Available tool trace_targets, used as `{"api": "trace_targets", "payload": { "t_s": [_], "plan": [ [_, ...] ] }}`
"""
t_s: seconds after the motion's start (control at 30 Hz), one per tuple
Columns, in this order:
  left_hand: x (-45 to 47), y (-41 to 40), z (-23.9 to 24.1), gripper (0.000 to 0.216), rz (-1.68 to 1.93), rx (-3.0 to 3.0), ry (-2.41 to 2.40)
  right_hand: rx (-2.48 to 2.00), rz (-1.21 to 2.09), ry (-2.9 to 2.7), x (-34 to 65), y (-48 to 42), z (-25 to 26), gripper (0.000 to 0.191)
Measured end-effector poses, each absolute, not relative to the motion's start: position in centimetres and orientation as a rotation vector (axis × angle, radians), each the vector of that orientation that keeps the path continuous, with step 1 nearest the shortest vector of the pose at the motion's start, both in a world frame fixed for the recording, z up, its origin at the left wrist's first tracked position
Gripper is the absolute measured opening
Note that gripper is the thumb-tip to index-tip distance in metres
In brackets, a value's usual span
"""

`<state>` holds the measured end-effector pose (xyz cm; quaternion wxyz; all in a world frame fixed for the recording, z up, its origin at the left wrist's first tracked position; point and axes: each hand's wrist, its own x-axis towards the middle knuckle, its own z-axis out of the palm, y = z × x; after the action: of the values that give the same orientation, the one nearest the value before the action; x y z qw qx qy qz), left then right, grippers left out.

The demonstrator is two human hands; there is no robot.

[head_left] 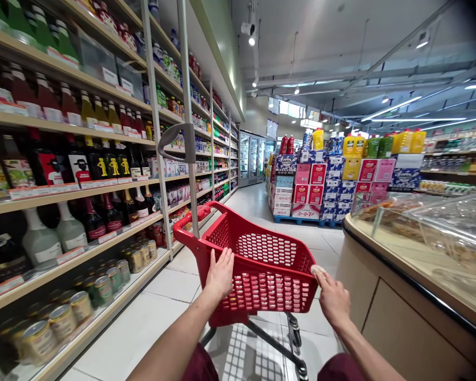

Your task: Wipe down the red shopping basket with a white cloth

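Observation:
A red plastic shopping cart (262, 254) stands in front of me in a store aisle, its basket empty. My left hand (220, 272) rests on the near left rim of the basket, fingers laid over the edge. At the near right corner of the rim, my right hand (332, 296) is closed around the edge. Both forearms reach in from the bottom of the view.
Shelves of bottles and cans (63, 211) line the left side. A metal shelf post (188, 132) stands close to the cart's left. A glass-topped food counter (420, 248) curves in on the right. Stacked boxes on a pallet (325, 185) and fridges (252, 156) stand ahead along the tiled aisle.

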<state>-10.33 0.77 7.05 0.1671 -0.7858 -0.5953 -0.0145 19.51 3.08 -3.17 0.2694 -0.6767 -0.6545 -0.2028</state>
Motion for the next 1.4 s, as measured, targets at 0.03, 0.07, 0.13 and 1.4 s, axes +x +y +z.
{"api": "trace_targets", "payload": {
  "t_s": [0.03,0.07,0.13,1.4],
  "plan": [
    [-10.3,0.7,6.9,0.071,-0.049,-2.226,-1.710,-1.848,-0.534,-1.736,19.5,3.0,-3.2,0.046],
    [-10.3,0.7,6.8,0.072,-0.051,-2.217,-1.722,-1.822,-0.529,-1.754,19.1,2.9,-3.1,0.046],
    [-10.4,0.6,6.6,0.076,-0.038,-2.211,-1.719,-1.655,-0.540,-1.885,17.6,2.8,-2.7,0.050],
    [-13.6,-2.9,7.1,0.074,-0.497,-2.288,-1.749,-0.891,-0.593,-1.968,6.2,4.5,-2.8,0.061]
  ]
}}
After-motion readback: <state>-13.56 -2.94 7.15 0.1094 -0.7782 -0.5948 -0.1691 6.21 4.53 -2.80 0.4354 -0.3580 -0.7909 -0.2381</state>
